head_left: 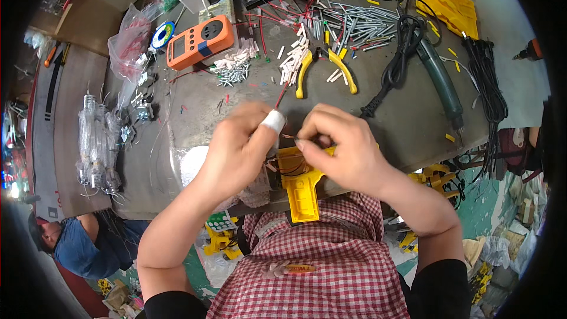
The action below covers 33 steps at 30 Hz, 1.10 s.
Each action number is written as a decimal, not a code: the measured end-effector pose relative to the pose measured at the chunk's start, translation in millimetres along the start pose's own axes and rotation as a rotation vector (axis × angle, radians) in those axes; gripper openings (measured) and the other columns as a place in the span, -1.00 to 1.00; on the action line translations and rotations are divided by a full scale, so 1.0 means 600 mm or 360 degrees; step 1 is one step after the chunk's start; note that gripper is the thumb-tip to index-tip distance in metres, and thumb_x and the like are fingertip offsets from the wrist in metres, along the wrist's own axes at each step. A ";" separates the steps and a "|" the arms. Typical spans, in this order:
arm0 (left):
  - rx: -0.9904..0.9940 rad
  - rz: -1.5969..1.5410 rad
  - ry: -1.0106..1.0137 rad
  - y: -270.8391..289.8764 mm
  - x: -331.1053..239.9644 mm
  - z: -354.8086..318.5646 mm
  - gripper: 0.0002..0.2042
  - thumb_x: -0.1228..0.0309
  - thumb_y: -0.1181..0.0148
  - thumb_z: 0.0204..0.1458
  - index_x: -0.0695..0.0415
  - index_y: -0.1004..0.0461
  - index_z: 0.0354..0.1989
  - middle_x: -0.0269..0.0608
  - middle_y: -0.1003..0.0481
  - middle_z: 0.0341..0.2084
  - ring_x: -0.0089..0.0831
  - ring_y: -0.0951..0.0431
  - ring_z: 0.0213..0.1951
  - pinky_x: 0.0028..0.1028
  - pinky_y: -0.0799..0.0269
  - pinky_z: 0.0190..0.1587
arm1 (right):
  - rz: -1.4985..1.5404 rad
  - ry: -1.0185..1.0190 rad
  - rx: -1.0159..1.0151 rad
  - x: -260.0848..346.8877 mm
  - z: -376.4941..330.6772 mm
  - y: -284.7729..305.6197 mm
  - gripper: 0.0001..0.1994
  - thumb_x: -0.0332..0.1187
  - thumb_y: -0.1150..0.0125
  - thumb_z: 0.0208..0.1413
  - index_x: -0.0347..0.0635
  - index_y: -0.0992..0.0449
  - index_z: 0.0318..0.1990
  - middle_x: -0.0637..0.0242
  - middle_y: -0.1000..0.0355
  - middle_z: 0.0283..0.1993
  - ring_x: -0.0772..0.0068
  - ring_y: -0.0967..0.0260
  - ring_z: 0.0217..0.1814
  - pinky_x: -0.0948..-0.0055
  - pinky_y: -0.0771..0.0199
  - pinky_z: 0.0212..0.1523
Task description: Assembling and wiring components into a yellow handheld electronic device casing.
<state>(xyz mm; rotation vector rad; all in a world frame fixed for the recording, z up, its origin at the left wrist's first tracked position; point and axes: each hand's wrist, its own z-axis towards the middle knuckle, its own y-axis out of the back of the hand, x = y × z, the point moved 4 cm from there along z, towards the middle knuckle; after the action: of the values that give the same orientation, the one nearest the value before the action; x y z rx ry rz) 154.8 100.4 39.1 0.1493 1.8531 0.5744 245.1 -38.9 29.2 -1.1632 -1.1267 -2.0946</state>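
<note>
My left hand (239, 145) is closed, slightly blurred, with white tape (273, 120) round its thumb. A thin red wire (281, 95) sticks up from its fingertips. My right hand (342, 145) pinches a thin dark wire close by; a bare copper-coloured wire end (287, 136) shows between the two hands. Below them, at the table's front edge, lies an open yellow plastic housing half (302, 196), shaped like a tool handle, with thin wires inside. The hands partly cover it. Yellow-handled pliers (302, 75) lie just beyond my hands, jaws pointing away.
An orange meter (199, 42) stands at the back left near loose screws (235, 74). Metal rods (369, 23) are heaped at the back. On the right are a dark green corded tool (440, 82) and bundled black cables (487, 77). Another person (97, 247) sits at lower left.
</note>
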 end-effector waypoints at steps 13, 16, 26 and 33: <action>-0.0147 -0.0031 -0.0339 0.005 -0.007 -0.007 -0.93 0.47 -0.20 -0.09 0.19 -0.49 -0.44 -0.14 -0.40 -0.13 -0.24 -0.36 -0.03 -0.32 -0.22 0.03 | 0.0235 -0.0148 0.0071 -0.020 -0.004 -0.001 -0.87 -0.41 -0.20 -0.05 -0.27 -0.40 -0.41 0.21 -0.34 -0.44 0.15 -0.34 -0.34 0.30 -0.33 -0.24; -0.0469 0.1090 -0.1246 0.008 -0.043 -0.029 -0.82 0.49 -0.31 -0.27 0.18 -0.44 -0.48 -0.13 -0.38 -0.14 -0.09 -0.34 -0.03 -0.21 -0.19 0.06 | 0.0715 -0.0400 0.0344 -0.029 0.000 -0.011 -0.86 -0.40 -0.19 -0.03 -0.28 -0.41 -0.40 0.21 -0.36 -0.43 0.18 -0.36 -0.33 0.31 -0.34 -0.23; -0.0576 0.0774 -0.1148 0.017 -0.027 -0.032 -0.72 0.38 -0.41 -0.41 0.14 -0.50 -0.46 -0.13 -0.38 -0.08 -0.10 -0.33 -0.01 -0.18 -0.20 0.03 | 0.0547 -0.0320 0.0341 -0.032 0.000 -0.007 -0.83 -0.38 -0.19 0.01 -0.29 -0.38 -0.38 0.21 -0.36 -0.40 0.24 -0.38 -0.30 0.35 -0.36 -0.24; 0.0167 -0.0219 -0.0065 -0.004 0.011 -0.012 -0.87 0.48 -0.27 -0.20 0.22 -0.45 -0.50 -0.16 -0.46 -0.17 -0.26 -0.40 -0.03 -0.31 -0.25 0.05 | -0.0650 0.0516 0.0060 0.028 0.003 -0.011 -0.82 -0.44 -0.21 -0.18 -0.13 -0.27 -0.48 0.31 -0.20 -0.43 0.28 -0.21 -0.27 0.28 -0.10 -0.20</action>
<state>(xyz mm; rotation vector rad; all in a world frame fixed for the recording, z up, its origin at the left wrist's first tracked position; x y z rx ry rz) 146.2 98.1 34.2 0.1015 1.8381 0.3769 232.4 -34.2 41.1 -0.5753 -1.3168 -2.4373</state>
